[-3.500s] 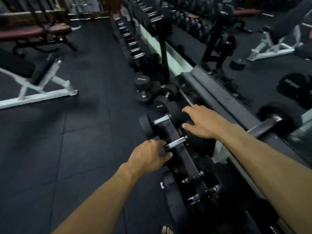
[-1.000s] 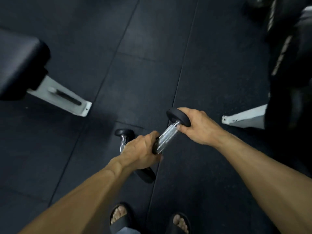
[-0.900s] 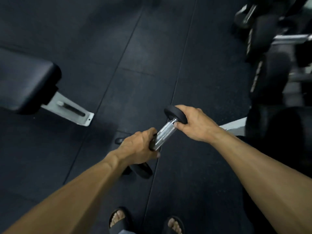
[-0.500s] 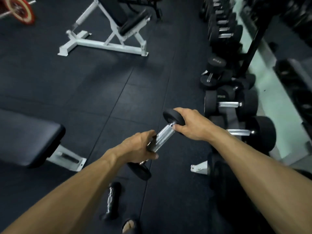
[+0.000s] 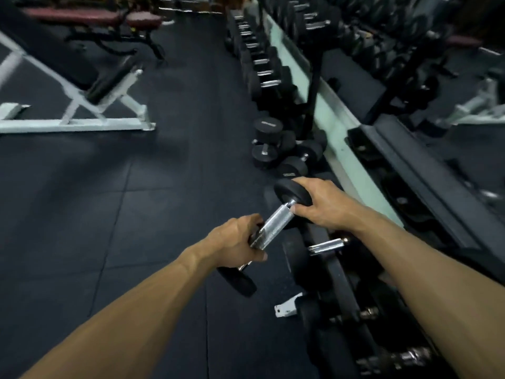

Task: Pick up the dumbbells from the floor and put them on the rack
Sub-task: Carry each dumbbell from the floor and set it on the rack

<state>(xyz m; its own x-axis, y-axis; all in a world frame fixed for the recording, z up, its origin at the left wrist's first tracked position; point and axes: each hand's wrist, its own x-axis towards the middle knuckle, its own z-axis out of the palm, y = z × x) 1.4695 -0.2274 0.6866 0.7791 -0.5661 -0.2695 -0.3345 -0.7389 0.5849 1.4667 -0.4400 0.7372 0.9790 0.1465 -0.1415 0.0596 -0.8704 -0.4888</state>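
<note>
Hands: left hand [image 5: 235, 243] grips the near end of the dumbbell [image 5: 273, 228] handle; right hand [image 5: 321, 205] holds its far black head.
Dumbbell: held slanted in the air, above the floor [image 5: 136, 214], just beside the rack [image 5: 336, 283].
Rack: loaded with other dumbbells, along the right.
Bench [image 5: 82, 99]: white-framed, well apart, left.

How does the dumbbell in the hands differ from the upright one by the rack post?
The held dumbbell is off the floor, tilted, its knurled handle in full view; the upright dumbbell stands on end on the floor, handle hidden. The left hand and right hand grip the first; nothing touches the second. Both have black round heads.
</note>
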